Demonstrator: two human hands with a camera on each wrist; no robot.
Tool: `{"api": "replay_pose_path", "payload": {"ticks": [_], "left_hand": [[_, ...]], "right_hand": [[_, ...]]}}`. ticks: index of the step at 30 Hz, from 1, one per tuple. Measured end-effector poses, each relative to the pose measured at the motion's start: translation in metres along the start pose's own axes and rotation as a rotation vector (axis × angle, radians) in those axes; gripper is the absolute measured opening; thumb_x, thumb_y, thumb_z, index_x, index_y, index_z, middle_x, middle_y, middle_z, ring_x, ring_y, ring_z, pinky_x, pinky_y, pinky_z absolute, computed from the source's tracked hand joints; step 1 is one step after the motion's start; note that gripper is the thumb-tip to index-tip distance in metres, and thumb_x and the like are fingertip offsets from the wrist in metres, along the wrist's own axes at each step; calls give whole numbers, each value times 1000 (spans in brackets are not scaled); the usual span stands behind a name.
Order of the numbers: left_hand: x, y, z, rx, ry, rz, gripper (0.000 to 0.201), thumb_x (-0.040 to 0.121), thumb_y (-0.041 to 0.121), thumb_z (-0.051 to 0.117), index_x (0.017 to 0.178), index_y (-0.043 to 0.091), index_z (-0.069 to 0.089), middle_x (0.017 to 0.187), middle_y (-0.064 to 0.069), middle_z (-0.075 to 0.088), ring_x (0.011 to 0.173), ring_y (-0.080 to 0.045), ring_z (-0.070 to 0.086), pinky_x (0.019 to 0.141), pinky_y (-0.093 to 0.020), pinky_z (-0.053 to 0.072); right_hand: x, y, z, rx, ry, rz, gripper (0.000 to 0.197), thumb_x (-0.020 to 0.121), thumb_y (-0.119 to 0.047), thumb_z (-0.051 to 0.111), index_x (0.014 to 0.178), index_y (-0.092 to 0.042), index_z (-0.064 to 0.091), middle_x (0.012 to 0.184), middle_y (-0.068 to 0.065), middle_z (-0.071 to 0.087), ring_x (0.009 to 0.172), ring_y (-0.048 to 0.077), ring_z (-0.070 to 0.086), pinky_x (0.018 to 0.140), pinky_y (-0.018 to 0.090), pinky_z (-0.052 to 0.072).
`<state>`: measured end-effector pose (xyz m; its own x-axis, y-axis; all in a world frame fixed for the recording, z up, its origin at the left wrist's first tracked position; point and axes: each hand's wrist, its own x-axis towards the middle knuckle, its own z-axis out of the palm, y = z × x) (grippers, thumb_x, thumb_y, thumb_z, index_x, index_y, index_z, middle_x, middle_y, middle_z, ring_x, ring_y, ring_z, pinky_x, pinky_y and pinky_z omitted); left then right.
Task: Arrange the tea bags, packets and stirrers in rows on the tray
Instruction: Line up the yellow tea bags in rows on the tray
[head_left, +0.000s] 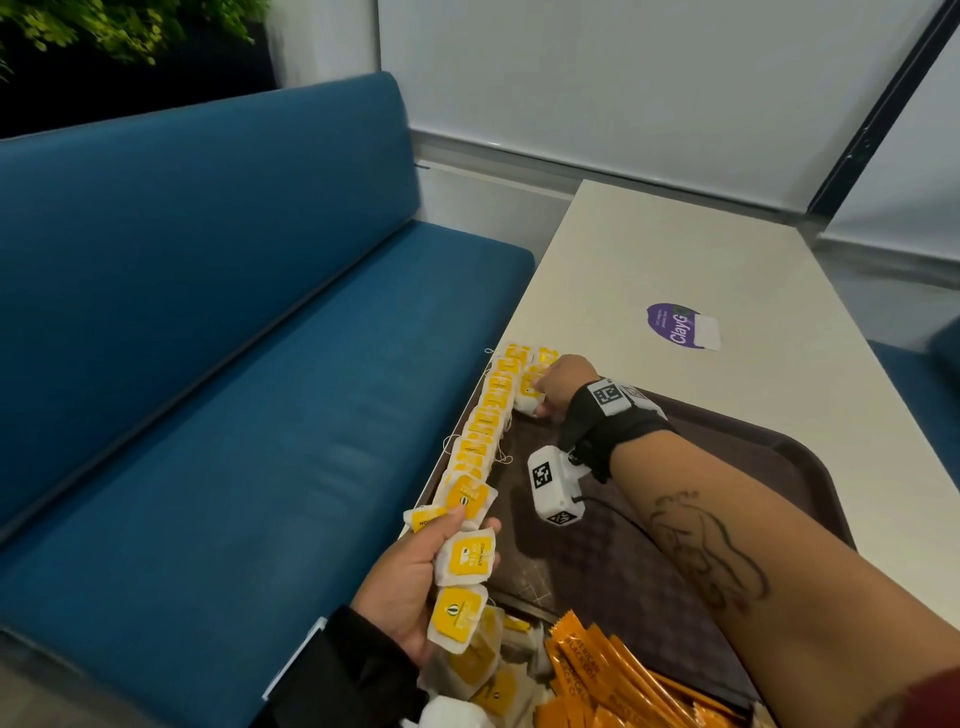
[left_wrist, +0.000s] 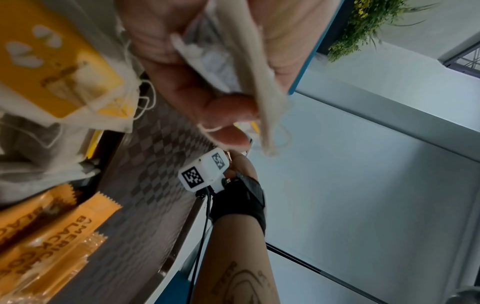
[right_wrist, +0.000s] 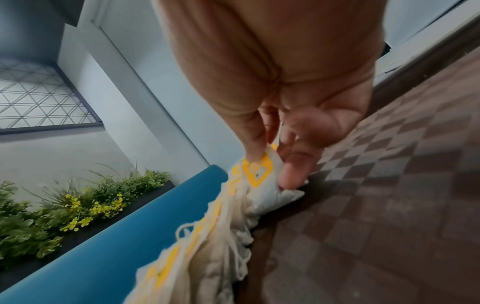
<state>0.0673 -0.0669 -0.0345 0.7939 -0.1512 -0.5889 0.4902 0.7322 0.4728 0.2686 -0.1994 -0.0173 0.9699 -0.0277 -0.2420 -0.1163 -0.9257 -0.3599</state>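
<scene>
**Tea bags laid in a row along the tray's left rim**

My right hand (head_left: 563, 382) reaches to the far left corner of the brown tray (head_left: 810, 467), thumb and fingertips (right_wrist: 291, 176) pinching a yellow-labelled tea bag (right_wrist: 259, 170) at the far end of the tray. Beside it, a row of tea bags (head_left: 485, 421) runs along the tray's left rim, each overlapping the next. My left hand (head_left: 410, 582), at the tray's near left edge, grips a fan of several tea bags (head_left: 465, 558), fingers curled round them. A loose heap of tea bags (head_left: 483, 670) lies at the tray's near left corner, with orange packets (head_left: 608, 675) just right of it on the tray. The tray rests on a pale table (head_left: 675, 260); a blue bench (head_left: 208, 338) stands left of it. No stirrers are identifiable.
</scene>
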Motion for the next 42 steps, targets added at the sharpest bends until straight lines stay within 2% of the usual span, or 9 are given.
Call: {"api": "replay_pose_path", "payload": {"ticks": [3, 5, 7, 10, 13, 18, 24, 34, 42], "left_hand": [[1, -1, 0, -5, -4, 3, 25, 87, 21, 55, 103, 4, 62, 78, -13, 71, 45, -16, 63, 36, -20, 47], [0, -2, 1, -3, -12, 5, 26, 86, 20, 55, 104, 4, 62, 79, -14, 71, 46, -16, 63, 37, -19, 47], [-1, -2, 2, 8, -28, 5, 30, 80, 20, 58, 104, 4, 62, 81, -14, 72, 46, -16, 62, 37, -19, 48], [-4, -3, 5, 20, -48, 2, 34, 68, 22, 61, 98, 5, 64, 84, -14, 72, 47, -16, 62, 40, -20, 50], [-7, -5, 8, 40, -73, 6, 35, 68, 24, 61, 98, 7, 65, 90, -14, 72, 50, -16, 62, 42, -21, 51], [-12, -9, 13, 76, -79, 25, 36, 68, 24, 63, 100, 8, 65, 82, -12, 71, 49, -17, 63, 40, -22, 49], [-19, -13, 16, 138, -101, 44, 29, 69, 26, 62, 93, 11, 68, 62, -6, 65, 46, -15, 61, 35, -22, 46], [-19, -14, 10, 126, -52, 31, 14, 87, 21, 57, 90, 9, 64, 66, -11, 69, 43, -17, 61, 34, -22, 46], [-8, -10, 2, 105, -107, 64, 17, 91, 18, 52, 98, 14, 67, 83, -12, 68, 51, -12, 63, 33, -20, 45]], "right_hand": [[9, 5, 4, 140, 29, 79, 47, 99, -37, 44, 142, -20, 40, 134, 6, 52, 124, 24, 49, 98, 25, 41], [5, 8, 0, 489, 16, 139, 43, 97, -29, 51, 136, -11, 48, 127, 10, 58, 117, 26, 55, 90, 27, 46], [-1, 14, -7, 549, 47, 113, 31, 91, -20, 62, 114, 0, 59, 115, 17, 63, 104, 29, 62, 79, 31, 50], [-30, 16, -22, 572, 1, -22, 19, 87, -18, 67, 74, -11, 56, 83, 12, 62, 68, 19, 57, 63, 30, 45], [-76, 14, -35, 622, -275, -135, 22, 85, -34, 67, 79, -14, 60, 72, -1, 58, 58, 9, 52, 50, 22, 31], [-129, 19, -37, 408, -516, -273, 21, 76, -32, 76, 89, -17, 68, 70, -11, 62, 61, 2, 52, 51, 18, 34], [-146, 24, -25, 527, -409, -287, 18, 77, -17, 77, 91, -10, 69, 72, -6, 63, 47, -6, 49, 40, 8, 32], [-144, 23, -13, 742, -420, -264, 13, 84, -13, 69, 77, -16, 59, 69, 2, 57, 58, 5, 51, 44, 16, 32], [-78, 17, -22, 673, -58, -105, 7, 95, -16, 53, 93, -13, 47, 66, 7, 56, 51, 11, 57, 39, 18, 29]]}}
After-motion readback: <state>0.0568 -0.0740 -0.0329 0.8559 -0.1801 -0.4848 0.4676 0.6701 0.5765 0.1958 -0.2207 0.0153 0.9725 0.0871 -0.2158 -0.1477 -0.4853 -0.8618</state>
